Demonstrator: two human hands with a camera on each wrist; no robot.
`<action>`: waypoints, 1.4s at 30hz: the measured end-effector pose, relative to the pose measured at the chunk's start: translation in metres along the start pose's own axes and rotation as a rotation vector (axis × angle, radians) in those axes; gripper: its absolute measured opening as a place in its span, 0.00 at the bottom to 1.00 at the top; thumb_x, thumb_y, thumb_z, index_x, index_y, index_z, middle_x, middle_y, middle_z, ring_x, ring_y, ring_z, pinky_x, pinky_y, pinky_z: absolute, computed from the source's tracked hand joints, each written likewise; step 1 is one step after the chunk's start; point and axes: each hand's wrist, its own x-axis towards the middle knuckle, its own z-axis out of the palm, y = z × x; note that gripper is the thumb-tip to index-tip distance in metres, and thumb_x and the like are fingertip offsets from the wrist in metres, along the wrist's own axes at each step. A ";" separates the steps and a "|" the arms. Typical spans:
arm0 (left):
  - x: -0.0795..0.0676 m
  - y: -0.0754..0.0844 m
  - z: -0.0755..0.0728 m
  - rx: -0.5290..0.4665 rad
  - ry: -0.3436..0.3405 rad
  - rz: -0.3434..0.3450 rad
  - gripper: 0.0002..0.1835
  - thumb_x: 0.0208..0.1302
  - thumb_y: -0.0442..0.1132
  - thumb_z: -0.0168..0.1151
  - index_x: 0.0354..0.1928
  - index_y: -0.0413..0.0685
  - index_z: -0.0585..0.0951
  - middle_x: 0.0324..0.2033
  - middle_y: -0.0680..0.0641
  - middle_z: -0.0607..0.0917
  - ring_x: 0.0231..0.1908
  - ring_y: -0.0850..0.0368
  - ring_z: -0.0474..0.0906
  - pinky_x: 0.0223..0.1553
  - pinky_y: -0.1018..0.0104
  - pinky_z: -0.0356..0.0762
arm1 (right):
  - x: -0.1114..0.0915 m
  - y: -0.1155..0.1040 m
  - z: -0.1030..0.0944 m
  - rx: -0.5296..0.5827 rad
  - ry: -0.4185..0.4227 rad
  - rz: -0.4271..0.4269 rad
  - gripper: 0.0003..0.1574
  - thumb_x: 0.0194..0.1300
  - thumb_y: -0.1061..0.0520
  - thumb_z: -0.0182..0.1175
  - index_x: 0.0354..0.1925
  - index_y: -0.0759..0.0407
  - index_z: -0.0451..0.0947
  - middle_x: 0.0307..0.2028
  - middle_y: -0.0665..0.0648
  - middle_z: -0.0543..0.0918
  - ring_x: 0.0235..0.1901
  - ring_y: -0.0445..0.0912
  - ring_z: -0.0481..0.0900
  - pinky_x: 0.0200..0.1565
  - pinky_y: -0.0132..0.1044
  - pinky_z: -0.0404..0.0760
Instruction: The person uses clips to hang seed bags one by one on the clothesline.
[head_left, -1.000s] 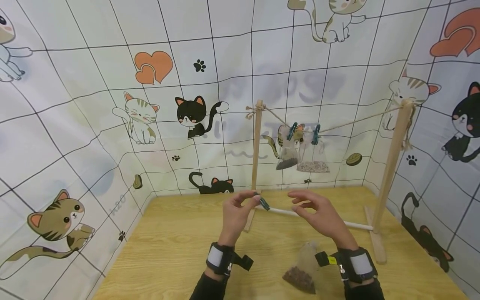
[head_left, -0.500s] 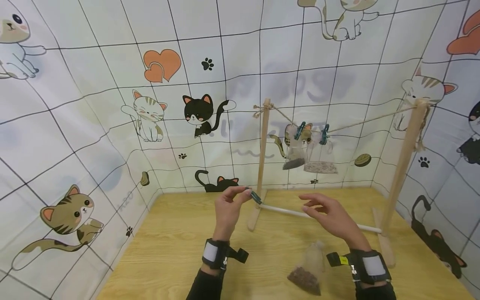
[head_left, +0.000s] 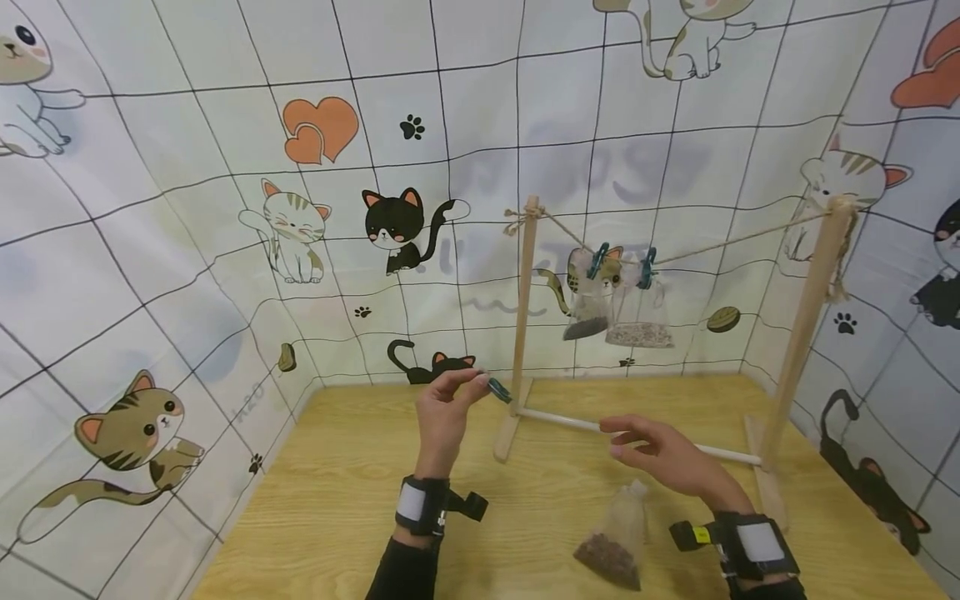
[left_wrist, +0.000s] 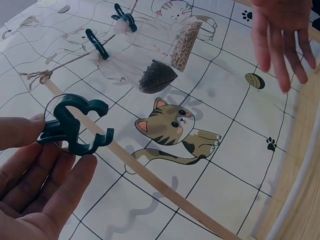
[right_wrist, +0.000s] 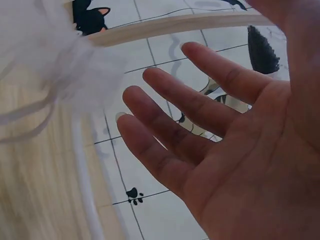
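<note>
My left hand pinches a dark green clothespin between thumb and fingers, its jaws pointing away from the hand. Above the table my right hand holds nothing, its fingers spread and relaxed in the right wrist view. Below it a sheer drawstring pouch with reddish-brown contents lies on the table. Two similar pouches hang from a rope by green clothespins: one with dark contents, the other with pale grains.
A wooden rack carries the rope between a left post and a right post. A white bar joins their feet low over the wooden table. Cat-patterned cloth surrounds the table's back and sides.
My left hand has drawn to the left with the clothespin. My right hand has lowered and shifted right, toward the pouch on the table. The head view has turned slightly.
</note>
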 end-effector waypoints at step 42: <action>0.003 0.002 -0.001 -0.086 0.010 0.035 0.12 0.57 0.31 0.71 0.38 0.26 0.83 0.39 0.37 0.85 0.38 0.52 0.85 0.45 0.48 0.82 | -0.038 0.063 0.015 0.372 -0.443 0.117 0.30 0.60 0.64 0.67 0.60 0.67 0.74 0.50 0.65 0.82 0.49 0.55 0.80 0.49 0.40 0.81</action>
